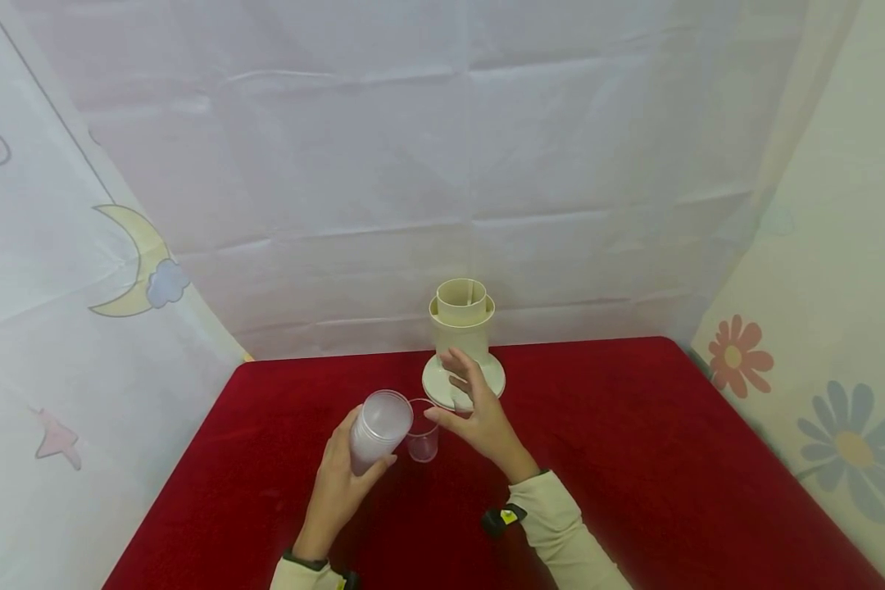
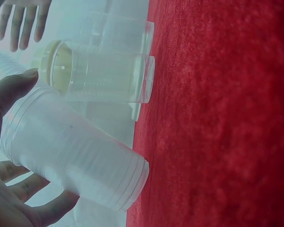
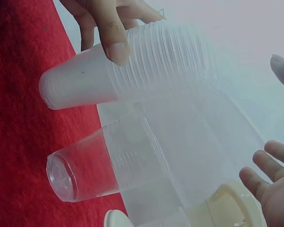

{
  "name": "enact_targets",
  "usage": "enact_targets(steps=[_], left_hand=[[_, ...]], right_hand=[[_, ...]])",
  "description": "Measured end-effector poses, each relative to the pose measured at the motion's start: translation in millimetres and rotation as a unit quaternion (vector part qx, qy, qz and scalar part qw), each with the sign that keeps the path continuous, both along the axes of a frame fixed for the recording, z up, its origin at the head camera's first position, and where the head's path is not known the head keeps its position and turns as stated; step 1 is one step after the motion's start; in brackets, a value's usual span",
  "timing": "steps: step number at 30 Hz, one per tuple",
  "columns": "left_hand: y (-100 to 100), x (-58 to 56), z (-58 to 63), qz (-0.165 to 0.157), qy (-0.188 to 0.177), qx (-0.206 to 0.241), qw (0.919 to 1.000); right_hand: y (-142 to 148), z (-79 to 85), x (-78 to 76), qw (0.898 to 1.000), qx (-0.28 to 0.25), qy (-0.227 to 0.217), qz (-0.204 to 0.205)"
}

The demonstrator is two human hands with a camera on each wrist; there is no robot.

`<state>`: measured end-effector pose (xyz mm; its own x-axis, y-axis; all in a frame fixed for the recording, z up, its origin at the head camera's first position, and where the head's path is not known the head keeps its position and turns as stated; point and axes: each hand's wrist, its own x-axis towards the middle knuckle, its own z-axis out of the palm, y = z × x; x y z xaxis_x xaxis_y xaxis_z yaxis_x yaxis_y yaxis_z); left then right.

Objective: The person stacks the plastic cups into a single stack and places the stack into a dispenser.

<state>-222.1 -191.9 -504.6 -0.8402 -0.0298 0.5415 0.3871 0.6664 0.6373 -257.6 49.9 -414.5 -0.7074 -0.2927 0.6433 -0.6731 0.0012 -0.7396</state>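
Observation:
My left hand (image 1: 337, 479) grips a tall stack of clear plastic cups (image 1: 380, 426), tilted with its open rims up and toward me. Thumb and fingers wrap its sides in the right wrist view, where the many nested rims (image 3: 165, 54) show. Just right of the stack, a single clear plastic cup (image 1: 423, 445) stands upright on the red cloth. My right hand (image 1: 484, 422) hovers beside that cup, fingers spread and holding nothing, thumb tip overlapping its rim in the head view. Another clear cup (image 2: 125, 35) shows beyond the first one in the left wrist view.
Behind the right hand stands a cream cylindrical holder (image 1: 463, 336) with an inner tube and a wide round base (image 1: 496, 378). A red cloth (image 1: 619, 459) covers the table. White sheeting (image 1: 354, 164) rises behind it, with printed side panels left and right.

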Motion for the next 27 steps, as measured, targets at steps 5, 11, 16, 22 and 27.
enact_targets(steps=[5,11,16,22,27], left_hand=[[0,-0.3,-0.6,-0.001,-0.002,0.001,1.0],[0,-0.8,-0.8,0.0,0.0,0.004,1.0],[0,0.1,-0.6,0.003,-0.003,0.005,1.0],[0,-0.4,-0.3,0.004,0.0,0.0,1.0],[1,-0.6,0.7,0.002,-0.002,0.002,1.0]], right_hand=[[3,-0.4,-1.0,1.0,0.0,-0.003,-0.008],[7,1.1,-3.7,1.0,-0.002,-0.001,-0.022],[12,1.2,-5.6,1.0,0.002,-0.004,-0.03],[15,1.6,-7.5,0.999,0.007,0.002,-0.036],[17,0.2,-9.8,0.999,0.015,0.011,-0.047]])
